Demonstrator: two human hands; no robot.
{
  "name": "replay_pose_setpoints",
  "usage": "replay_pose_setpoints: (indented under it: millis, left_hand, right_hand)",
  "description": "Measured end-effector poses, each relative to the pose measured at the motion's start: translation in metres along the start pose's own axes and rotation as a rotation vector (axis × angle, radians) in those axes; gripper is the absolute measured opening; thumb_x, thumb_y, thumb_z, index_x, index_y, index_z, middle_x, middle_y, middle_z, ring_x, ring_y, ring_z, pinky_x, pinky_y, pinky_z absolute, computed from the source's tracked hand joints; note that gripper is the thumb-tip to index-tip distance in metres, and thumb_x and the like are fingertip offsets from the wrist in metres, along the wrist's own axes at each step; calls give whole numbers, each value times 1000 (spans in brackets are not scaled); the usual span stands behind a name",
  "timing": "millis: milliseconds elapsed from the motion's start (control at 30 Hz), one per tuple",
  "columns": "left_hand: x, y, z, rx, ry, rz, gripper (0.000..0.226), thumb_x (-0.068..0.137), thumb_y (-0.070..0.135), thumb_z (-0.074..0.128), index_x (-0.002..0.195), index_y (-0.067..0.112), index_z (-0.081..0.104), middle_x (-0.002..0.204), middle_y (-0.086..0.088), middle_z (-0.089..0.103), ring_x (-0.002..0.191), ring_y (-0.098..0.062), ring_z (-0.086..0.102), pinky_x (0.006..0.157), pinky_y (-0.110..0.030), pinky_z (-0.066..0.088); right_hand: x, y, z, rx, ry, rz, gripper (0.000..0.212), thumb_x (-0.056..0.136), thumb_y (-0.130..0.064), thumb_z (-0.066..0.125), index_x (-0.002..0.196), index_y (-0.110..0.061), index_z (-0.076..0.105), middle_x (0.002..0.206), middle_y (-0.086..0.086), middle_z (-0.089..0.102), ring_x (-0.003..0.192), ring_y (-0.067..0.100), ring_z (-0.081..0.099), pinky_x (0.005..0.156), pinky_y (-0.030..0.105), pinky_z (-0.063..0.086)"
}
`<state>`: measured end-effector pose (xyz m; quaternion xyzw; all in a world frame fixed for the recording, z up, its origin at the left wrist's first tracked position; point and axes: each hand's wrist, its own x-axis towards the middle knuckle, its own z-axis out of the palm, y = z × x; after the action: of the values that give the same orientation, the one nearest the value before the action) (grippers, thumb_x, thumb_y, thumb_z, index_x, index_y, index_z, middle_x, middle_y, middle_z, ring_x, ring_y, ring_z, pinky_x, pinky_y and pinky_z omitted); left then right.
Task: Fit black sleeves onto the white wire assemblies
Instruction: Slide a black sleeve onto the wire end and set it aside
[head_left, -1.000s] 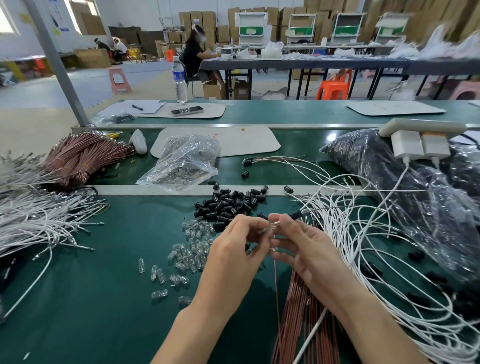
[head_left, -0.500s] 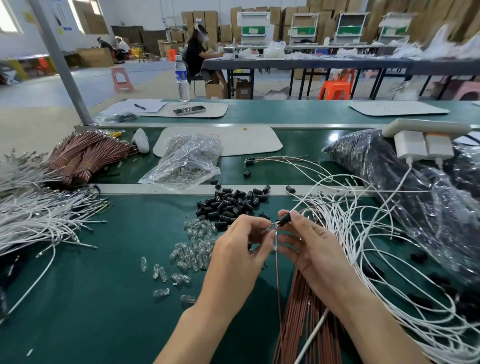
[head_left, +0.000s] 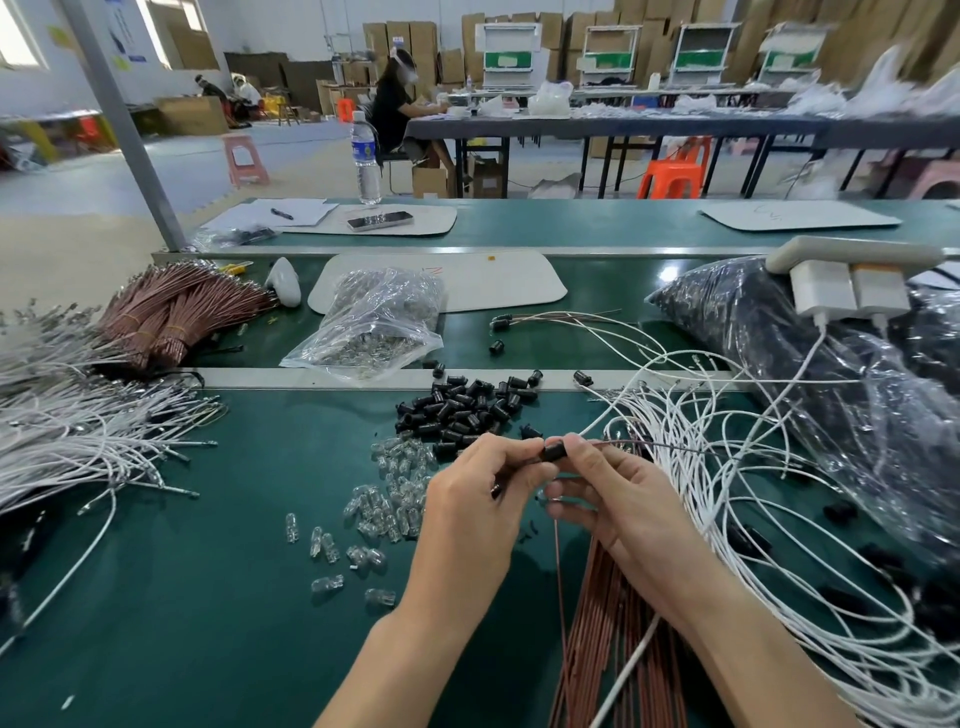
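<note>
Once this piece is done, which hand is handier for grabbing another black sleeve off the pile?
Probably the left hand: the sleeve pile lies just beyond its fingers, while the right hand sits nearer the white wires.

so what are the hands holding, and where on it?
One black sleeve, pinched from both ends: left hand fingertips at one end, right hand thumb and forefinger at the other, where a thin wire leaves it.

left hand (head_left: 470, 512) and right hand (head_left: 618, 501) pinching black sleeve (head_left: 554, 452), green table (head_left: 208, 597)
</note>
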<state>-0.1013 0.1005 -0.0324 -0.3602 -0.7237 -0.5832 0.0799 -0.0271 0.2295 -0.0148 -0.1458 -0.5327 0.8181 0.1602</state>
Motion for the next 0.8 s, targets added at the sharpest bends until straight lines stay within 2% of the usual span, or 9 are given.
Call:
replay_pose_setpoints:
  millis: [67, 200, 333, 400, 533, 667, 800]
  left_hand:
    - [0, 1, 0, 2, -10, 8, 27, 90, 11, 74, 107, 31, 70, 95, 19, 70, 92, -1, 68, 78, -12, 50]
    - [1, 1, 0, 41, -10, 21, 22, 94, 11, 69, 111, 25, 65, 97, 17, 67, 94, 0, 66, 79, -8, 47]
    - [-3, 1, 1, 87, -104, -48, 14, 102, 36, 53, 116, 33, 53, 94, 21, 63, 87, -1, 62, 72, -10, 44]
    - [-5, 1, 2, 138, -146, -42, 23, 103, 48, 42, 117, 32, 52, 93, 20, 62, 85, 0, 61, 70, -13, 42]
    - [-2, 0, -1, 238, -130, -44, 35, 99, 61, 33, 108, 32, 50, 93, 18, 61, 83, 0, 60, 69, -17, 45]
    - [-2, -1, 0, 331, -121, -49, 37, 98, 61, 21, 102, 34, 45, 88, 16, 58, 80, -4, 57, 65, -18, 42]
    - [-3, -2, 3, 364, -116, -60, 41, 97, 60, 13, 101, 32, 43, 90, 14, 56, 82, -7, 51, 73, -30, 41]
  right_hand:
    - [0, -1, -2, 0, -12, 0, 32, 74, -39, 76, 91, -13, 81, 90, 13, 74, 73, 17, 70, 65, 27, 59]
    - [1, -2, -2, 45, 45, -69, 26, 65, -30, 83, 88, -20, 80, 86, 5, 72, 76, 16, 70, 67, 27, 59]
    - [0, 3, -1, -32, 72, -111, 25, 64, -35, 86, 87, -26, 79, 90, 3, 76, 88, 18, 74, 67, 23, 58]
    - [-2, 3, 1, -86, 38, -101, 26, 69, -38, 88, 90, -27, 78, 97, 8, 78, 94, 22, 75, 68, 22, 58]
    - [-2, 3, 3, -93, 17, -87, 23, 80, -38, 77, 97, -22, 79, 100, 12, 78, 93, 22, 76, 66, 22, 58]
    - [-1, 5, 4, -150, 54, -115, 20, 84, -34, 71, 92, -18, 79, 96, 10, 78, 90, 22, 76, 65, 20, 57]
    - [1, 8, 5, -127, 52, -122, 27, 85, -29, 64, 98, -6, 69, 95, 11, 79, 90, 24, 76, 66, 20, 58]
